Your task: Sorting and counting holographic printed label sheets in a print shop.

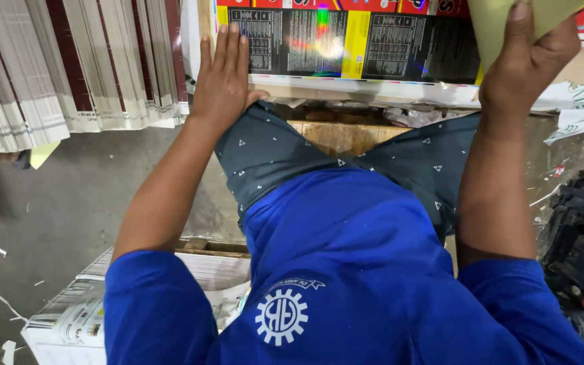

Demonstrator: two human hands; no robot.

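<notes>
L hand (223,76) lies flat, fingers spread and straight, palm down on the near-left corner of the glossy printed sheet (353,44), w/ fingertips over the dark text panel; it grasps nothing. R hand (525,57) is closed round the lower edge of a plain yellow-green sheet (501,23), thumb on top, pinching it just above the printed sheet's right end. The printed sheet tops a stack (373,91) whose near edge runs across the top of the view, white sheet edges showing below it. Under that edge a wooden pallet (343,135) shows between the person's knees.

Left of the L arm, fanned bundles of flat cardboard (69,67) stand close, their lower edges just beside the wrist. Below them is bare grey floor (69,203) w/ paper scraps. A lower stack of printed sheets (76,318) sits near the L elbow. At the right edge, dark clutter (579,250) crowds close to the R arm.
</notes>
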